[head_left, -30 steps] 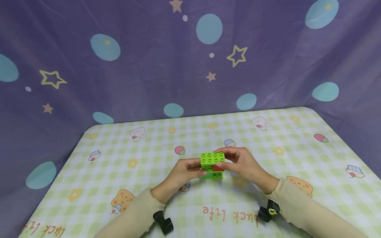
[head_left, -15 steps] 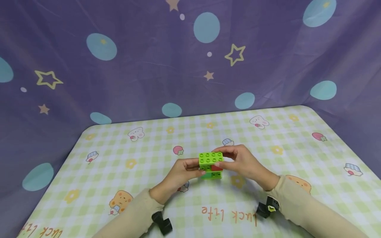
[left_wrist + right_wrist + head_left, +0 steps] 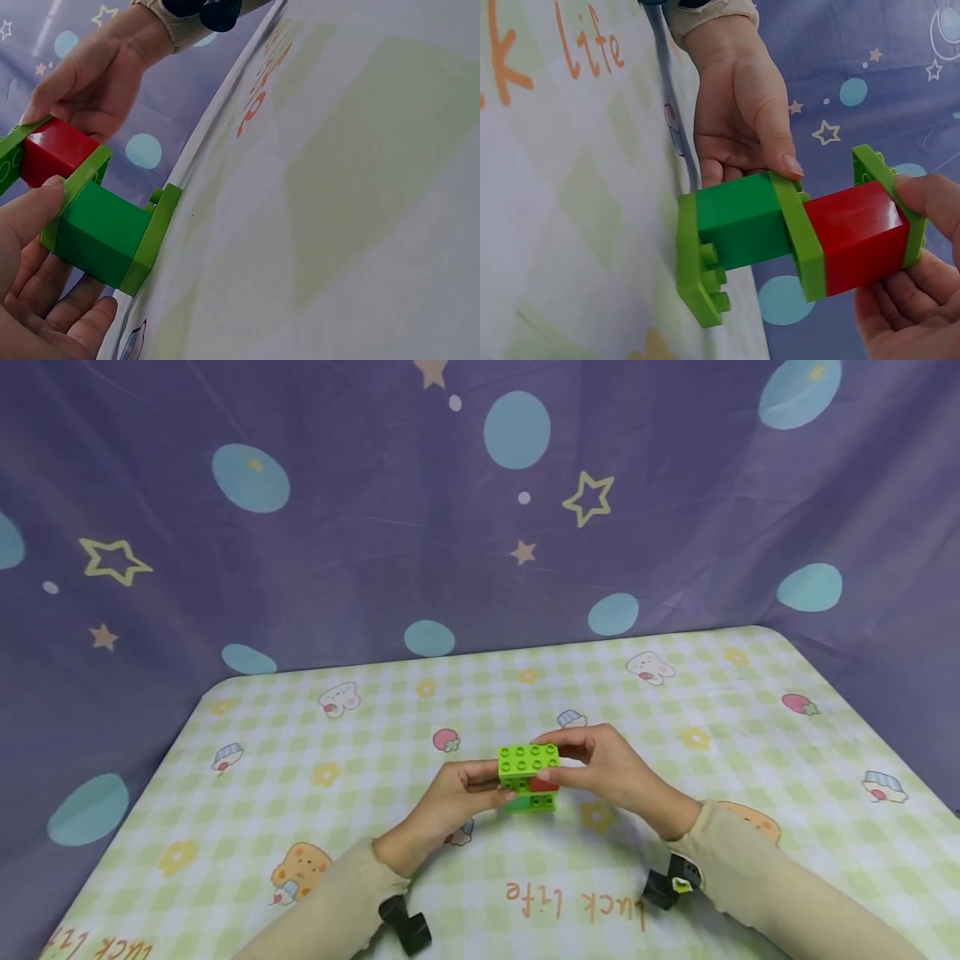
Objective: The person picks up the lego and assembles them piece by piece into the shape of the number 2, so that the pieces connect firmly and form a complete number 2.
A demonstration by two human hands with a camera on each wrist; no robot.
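Observation:
A stack of toy building bricks stands upright on the table, between both hands. From the bottom it has a lime base plate (image 3: 690,262), a darker green brick (image 3: 739,225), a lime middle plate (image 3: 801,236), a red brick (image 3: 859,240) and a lime studded top plate (image 3: 528,760). The green and red bricks sit at opposite ends, so the stack zigzags. My left hand (image 3: 446,797) pinches the middle plate from the left, thumb on its near edge. From the right, my right hand (image 3: 611,768) grips the top plate, its thumb near the red brick.
The table (image 3: 360,877) wears a pale green checked cloth printed with cartoon figures and lettering. Behind its far edge hangs a purple curtain (image 3: 337,552) with stars and blue spots. Black wrist cameras are strapped to the left wrist (image 3: 405,925) and right wrist (image 3: 672,883).
The head view has shifted slightly, moving the whole scene a little left in the frame. Both hands keep their hold on the stack, which stays in place on the cloth.

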